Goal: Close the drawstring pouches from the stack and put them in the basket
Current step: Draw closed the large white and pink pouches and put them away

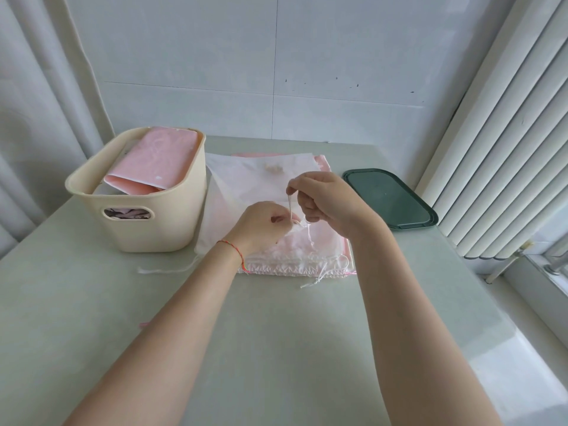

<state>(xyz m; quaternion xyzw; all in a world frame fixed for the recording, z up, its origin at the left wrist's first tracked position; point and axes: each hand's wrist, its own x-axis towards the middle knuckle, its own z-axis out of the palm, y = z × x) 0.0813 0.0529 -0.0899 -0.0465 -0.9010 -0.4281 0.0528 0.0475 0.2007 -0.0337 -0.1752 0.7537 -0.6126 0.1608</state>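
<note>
- The stack of pouches (pixel 276 192) lies on the table (pixel 276 348), just right of the cream basket (pixel 138 229).
- Over the stack, the left hand (pixel 261 224) pinches the gathered mouth of the top pouch (pixel 296 226).
- The right hand (pixel 325 198) pinches its drawstring (pixel 289 206), pulled up taut.
- Pink pouches (pixel 159 161) sit inside the basket.
- A green lid (pixel 390 199) lies right of the stack.

Both hands, left (pixel 261 224) and right (pixel 322 199), pinch a white string (pixel 290 207) over the pouches (pixel 276 192) on the bench (pixel 276 348), beside the basket (pixel 147 216).
</note>
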